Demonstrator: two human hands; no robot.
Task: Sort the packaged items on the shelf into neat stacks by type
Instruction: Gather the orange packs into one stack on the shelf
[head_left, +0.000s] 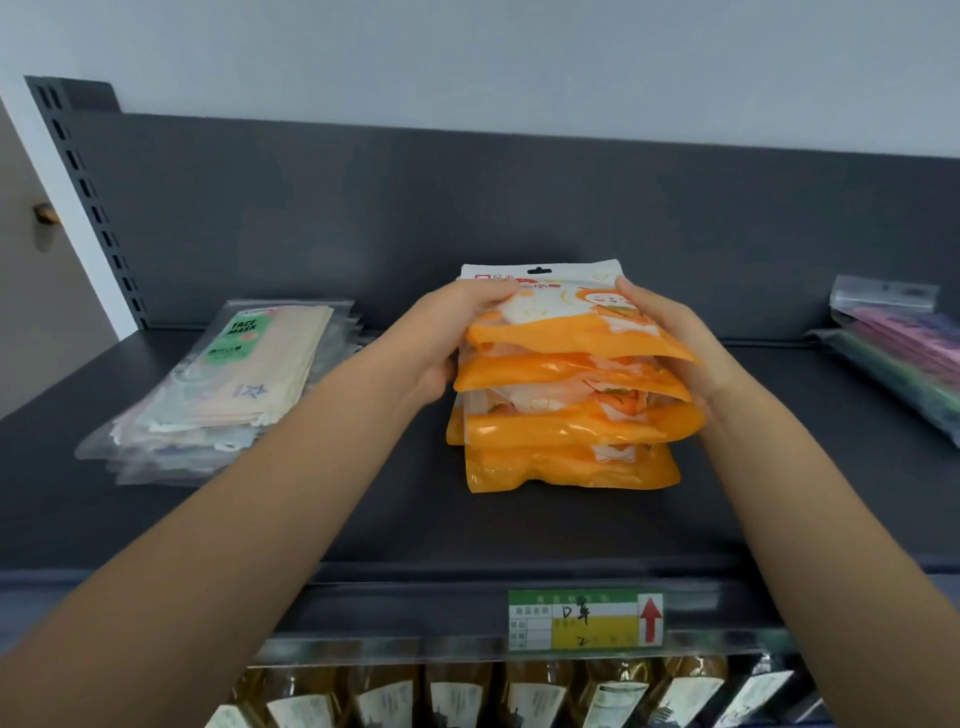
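The orange stack (566, 415) sat at the middle of the shelf (519, 525), about four glossy pouches deep. Its layers were not flush, and the side edges stepped in and out. The left hand (447, 332) gripped the stack's left side, fingers curled over the top pouch. The right hand (670, 343) clasped the right side, fingers wrapped round the upper pouches. The mask packs (228, 389) lay well to the left of the stack and the purple packs (904, 353) well to its right.

The likely trouble was slip. The film looked slick and puffy, so a hard squeeze from both sides could bow the pouches and shoot a middle one out in front of the stack, perhaps down past the label (586, 619). Lifting only the upper pouches could also drag the lowest one askew.
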